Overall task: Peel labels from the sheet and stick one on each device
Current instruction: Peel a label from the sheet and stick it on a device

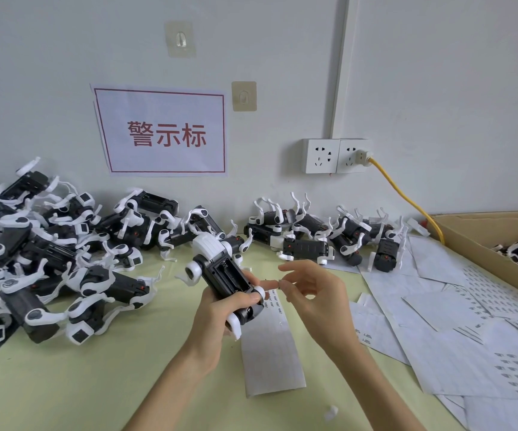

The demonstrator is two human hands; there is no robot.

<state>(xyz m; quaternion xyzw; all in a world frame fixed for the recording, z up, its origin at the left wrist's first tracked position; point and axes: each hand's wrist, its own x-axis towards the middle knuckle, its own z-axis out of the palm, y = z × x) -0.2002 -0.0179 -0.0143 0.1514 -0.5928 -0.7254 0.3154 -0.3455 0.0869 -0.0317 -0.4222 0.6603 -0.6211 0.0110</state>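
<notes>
The device (220, 275) in hand is a small black-and-white toy robot, held above the tabletop (64, 384) belly-up, its open black compartment facing the camera. The left hand (217, 318) grips it round the lower body, fingers curled behind and thumb across the front. Just right of the device, the right hand (310, 293) pinches thumb and forefinger together on something tiny, most likely a label; it is too small to make out. Directly below the device lies the label sheet (270, 346), a narrow strip with a few printed labels left at its top end, nearest the device.

The step in hand looks like the sticking itself: a label peeled and carried toward the device. The next move calls for bringing the pinched fingertips onto a flat black face of the body, laying the label square and pressing it down while the left hand keeps the device steady.

To the left of the device sits a big heap of robots (49, 253); behind it and to the right, a smaller group (323, 241). Farther right lie spent sheets (456, 353) and a cardboard box (500, 244) holding more robots. On the wall behind are a red-lettered sign (164, 132) and a socket (335, 156) with a yellow cable (406, 197).
</notes>
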